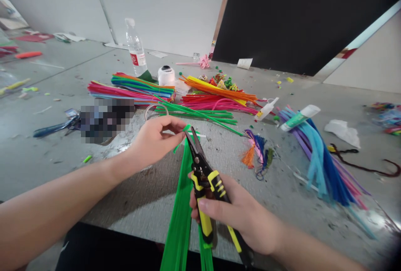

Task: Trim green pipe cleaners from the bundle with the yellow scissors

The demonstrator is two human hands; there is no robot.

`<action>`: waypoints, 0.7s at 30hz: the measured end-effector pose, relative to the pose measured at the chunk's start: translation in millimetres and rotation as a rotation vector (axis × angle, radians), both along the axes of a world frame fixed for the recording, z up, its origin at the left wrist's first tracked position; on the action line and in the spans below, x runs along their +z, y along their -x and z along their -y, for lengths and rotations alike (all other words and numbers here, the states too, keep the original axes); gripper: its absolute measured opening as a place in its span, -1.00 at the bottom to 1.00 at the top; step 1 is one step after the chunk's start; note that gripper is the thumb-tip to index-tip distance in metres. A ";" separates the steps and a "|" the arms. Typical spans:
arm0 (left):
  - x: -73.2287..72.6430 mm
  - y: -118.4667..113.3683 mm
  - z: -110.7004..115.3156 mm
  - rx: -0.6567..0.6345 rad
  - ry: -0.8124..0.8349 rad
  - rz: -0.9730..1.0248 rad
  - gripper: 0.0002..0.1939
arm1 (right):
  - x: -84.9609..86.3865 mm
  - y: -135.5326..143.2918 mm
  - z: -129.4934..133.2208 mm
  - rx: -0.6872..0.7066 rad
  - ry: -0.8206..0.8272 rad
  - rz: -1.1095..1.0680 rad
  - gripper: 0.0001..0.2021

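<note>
My left hand [161, 137] pinches the end of a small green strip [187, 128] between thumb and fingertips. Wrapped in my right hand [238, 212] are black-and-yellow wire-stripping pliers [206, 193]. Their dark jaws are parted and point up at the green strip, right beside my left fingertips. Below the jaws, a bundle of long green strips [181, 204] runs down over the front edge of the table. I cannot tell whether the jaws touch the pinched piece. A short white strip lies just behind the jaws.
Coloured pipe cleaners [144, 87] lie in bundles across the table, with green ones [200, 114] closest. A water bottle [136, 49] and a white thread spool [166, 75] stand behind. To the right are a glue bottle [267, 109], tassels [257, 149], a white-and-green tube [300, 118] and blue stems [332, 170].
</note>
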State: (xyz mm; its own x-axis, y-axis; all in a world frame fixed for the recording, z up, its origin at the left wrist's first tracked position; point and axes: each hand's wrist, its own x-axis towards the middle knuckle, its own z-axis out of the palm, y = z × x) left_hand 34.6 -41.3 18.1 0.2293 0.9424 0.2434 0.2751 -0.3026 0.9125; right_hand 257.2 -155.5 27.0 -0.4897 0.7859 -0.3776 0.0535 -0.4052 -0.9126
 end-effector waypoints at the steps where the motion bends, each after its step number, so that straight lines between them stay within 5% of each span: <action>1: 0.3 -0.4 0.1 -0.006 -0.003 0.004 -0.75 | 0.0 -0.2 -0.5 -0.003 0.001 -0.003 -0.53; 10: 0.7 -1.1 -0.6 -0.082 -0.022 0.073 -0.75 | 1.6 1.0 0.2 -0.012 0.012 -0.018 -0.52; 13: -0.6 0.0 0.5 -0.095 -0.079 0.083 -0.65 | 0.4 1.6 0.0 -0.031 0.003 -0.014 -0.52; 21: -2.3 4.1 3.5 -0.135 -0.277 -0.052 -0.79 | 0.4 3.8 1.2 -0.059 -0.001 -0.028 -0.53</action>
State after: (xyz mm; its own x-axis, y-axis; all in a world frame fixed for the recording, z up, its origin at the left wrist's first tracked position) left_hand 30.5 -44.7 15.8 0.3668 0.8020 0.4715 0.2596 -0.5749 0.7759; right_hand 253.5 -156.7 27.5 -0.4533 0.8138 -0.3637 0.0041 -0.4061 -0.9138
